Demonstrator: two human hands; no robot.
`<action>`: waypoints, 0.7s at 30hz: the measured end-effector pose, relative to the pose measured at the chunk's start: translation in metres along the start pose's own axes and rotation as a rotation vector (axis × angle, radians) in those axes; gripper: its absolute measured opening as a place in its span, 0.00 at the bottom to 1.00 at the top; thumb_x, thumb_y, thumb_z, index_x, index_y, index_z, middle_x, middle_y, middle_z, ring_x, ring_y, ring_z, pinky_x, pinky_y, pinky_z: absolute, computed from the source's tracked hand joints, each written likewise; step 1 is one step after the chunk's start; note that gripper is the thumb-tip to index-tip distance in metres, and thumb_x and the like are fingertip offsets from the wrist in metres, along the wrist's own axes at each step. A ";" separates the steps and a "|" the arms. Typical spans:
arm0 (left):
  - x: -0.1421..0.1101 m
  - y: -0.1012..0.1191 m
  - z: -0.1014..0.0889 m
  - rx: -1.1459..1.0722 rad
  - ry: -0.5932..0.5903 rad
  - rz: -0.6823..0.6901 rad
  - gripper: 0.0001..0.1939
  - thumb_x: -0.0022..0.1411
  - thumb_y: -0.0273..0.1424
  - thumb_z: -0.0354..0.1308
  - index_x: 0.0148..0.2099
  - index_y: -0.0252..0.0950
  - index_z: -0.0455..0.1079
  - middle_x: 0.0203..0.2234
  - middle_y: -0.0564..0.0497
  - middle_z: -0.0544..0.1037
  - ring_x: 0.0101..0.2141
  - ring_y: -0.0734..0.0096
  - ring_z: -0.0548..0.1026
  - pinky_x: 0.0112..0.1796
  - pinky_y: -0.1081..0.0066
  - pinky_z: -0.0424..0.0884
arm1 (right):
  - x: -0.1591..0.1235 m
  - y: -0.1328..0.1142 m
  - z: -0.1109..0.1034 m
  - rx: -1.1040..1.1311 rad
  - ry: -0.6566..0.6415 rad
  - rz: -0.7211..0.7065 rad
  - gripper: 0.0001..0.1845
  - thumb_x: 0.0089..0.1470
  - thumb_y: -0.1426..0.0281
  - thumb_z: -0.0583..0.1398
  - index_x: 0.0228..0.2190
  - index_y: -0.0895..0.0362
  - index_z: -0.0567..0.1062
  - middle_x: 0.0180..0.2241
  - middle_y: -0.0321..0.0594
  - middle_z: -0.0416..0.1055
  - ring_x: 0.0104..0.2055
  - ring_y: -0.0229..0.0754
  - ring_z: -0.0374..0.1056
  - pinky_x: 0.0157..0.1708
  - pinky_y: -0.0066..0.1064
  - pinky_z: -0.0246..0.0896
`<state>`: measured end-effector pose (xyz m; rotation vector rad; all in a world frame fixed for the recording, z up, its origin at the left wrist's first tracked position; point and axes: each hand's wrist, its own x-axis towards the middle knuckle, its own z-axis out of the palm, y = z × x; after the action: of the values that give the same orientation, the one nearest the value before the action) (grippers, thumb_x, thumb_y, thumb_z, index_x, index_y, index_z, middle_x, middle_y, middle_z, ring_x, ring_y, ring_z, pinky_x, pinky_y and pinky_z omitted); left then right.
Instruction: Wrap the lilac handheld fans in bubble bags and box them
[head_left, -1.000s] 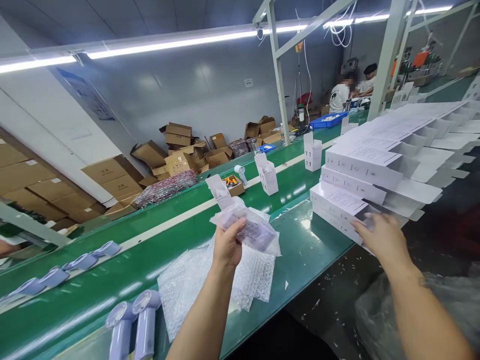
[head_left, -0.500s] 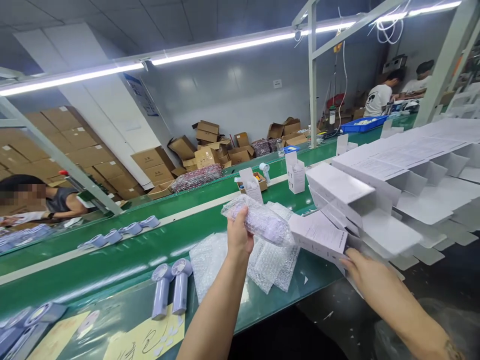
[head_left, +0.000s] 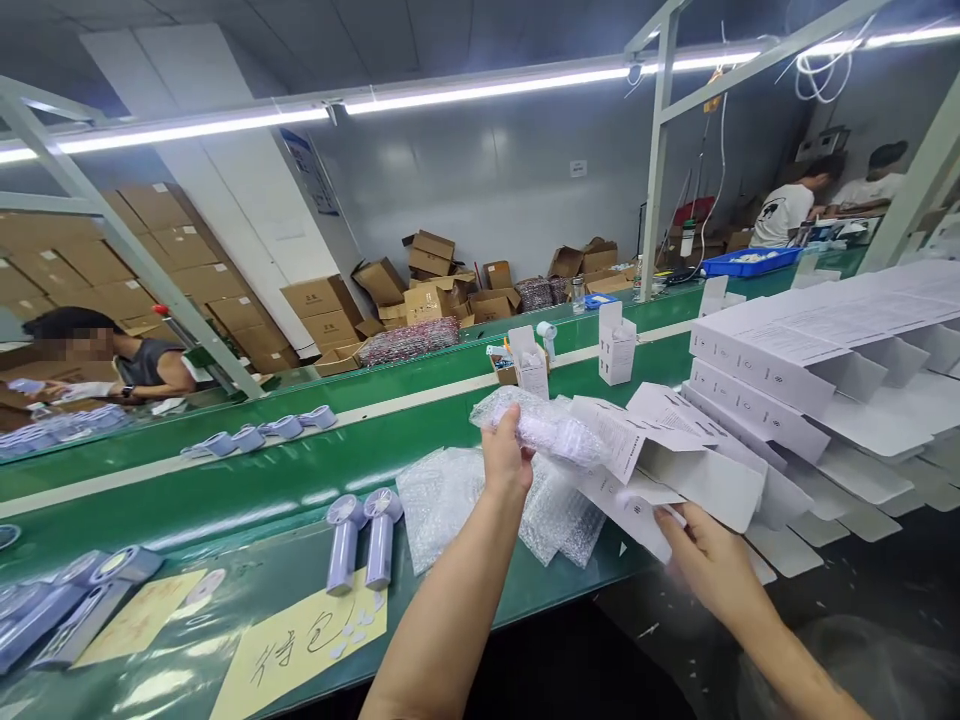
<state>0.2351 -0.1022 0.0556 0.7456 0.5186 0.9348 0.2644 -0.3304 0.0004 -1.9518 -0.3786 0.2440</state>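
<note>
1. Left hand (head_left: 508, 460) grips the lilac bundle in clear bubble wrap (head_left: 561, 436); squeeze lightly.
2. Right of that grip, right hand (head_left: 709, 565) pinches the white printed cardboard box (head_left: 634, 510); steady it (card creases).

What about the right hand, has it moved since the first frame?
Yes. Judged against the bubble-wrap bags lying on the bench, the right hand has moved left, closer to them.
</note>
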 end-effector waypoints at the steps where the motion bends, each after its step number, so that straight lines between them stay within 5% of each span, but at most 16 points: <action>1: 0.000 -0.002 0.001 0.015 0.019 0.006 0.20 0.49 0.30 0.64 0.45 0.40 0.64 0.31 0.55 0.74 0.25 0.75 0.74 0.22 0.78 0.66 | 0.005 0.000 0.009 0.060 -0.004 0.013 0.16 0.52 0.53 0.53 0.31 0.52 0.69 0.11 0.30 0.63 0.15 0.44 0.64 0.18 0.32 0.59; 7: -0.001 -0.002 0.005 0.111 0.035 0.085 0.21 0.48 0.32 0.64 0.44 0.40 0.63 0.30 0.56 0.72 0.21 0.80 0.70 0.17 0.83 0.57 | 0.015 0.010 0.079 0.444 -0.027 0.062 0.19 0.52 0.52 0.54 0.34 0.54 0.67 0.20 0.34 0.67 0.22 0.43 0.67 0.20 0.32 0.63; 14: 0.012 0.030 -0.011 0.123 0.094 0.148 0.22 0.44 0.31 0.66 0.43 0.39 0.64 0.27 0.57 0.72 0.19 0.82 0.68 0.16 0.83 0.55 | -0.033 0.013 0.118 0.477 -0.360 0.108 0.25 0.53 0.48 0.52 0.43 0.54 0.64 0.16 0.31 0.68 0.11 0.37 0.57 0.11 0.26 0.50; 18: 0.019 0.073 -0.031 0.017 0.095 0.296 0.20 0.45 0.30 0.66 0.42 0.38 0.66 0.28 0.56 0.73 0.22 0.80 0.71 0.21 0.80 0.62 | -0.037 -0.020 0.121 0.292 -0.571 -0.059 0.20 0.56 0.53 0.50 0.41 0.55 0.66 0.17 0.32 0.68 0.14 0.38 0.63 0.13 0.27 0.56; 21: 0.015 0.113 -0.047 -0.028 0.042 0.428 0.19 0.46 0.31 0.66 0.42 0.37 0.68 0.30 0.54 0.74 0.27 0.76 0.74 0.29 0.76 0.69 | -0.030 -0.062 0.111 0.075 -0.665 -0.421 0.14 0.59 0.60 0.49 0.35 0.54 0.69 0.23 0.36 0.70 0.22 0.41 0.69 0.22 0.30 0.62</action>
<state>0.1513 -0.0308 0.1105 0.8293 0.3864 1.3545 0.1892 -0.2243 0.0133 -1.6271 -1.1766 0.6197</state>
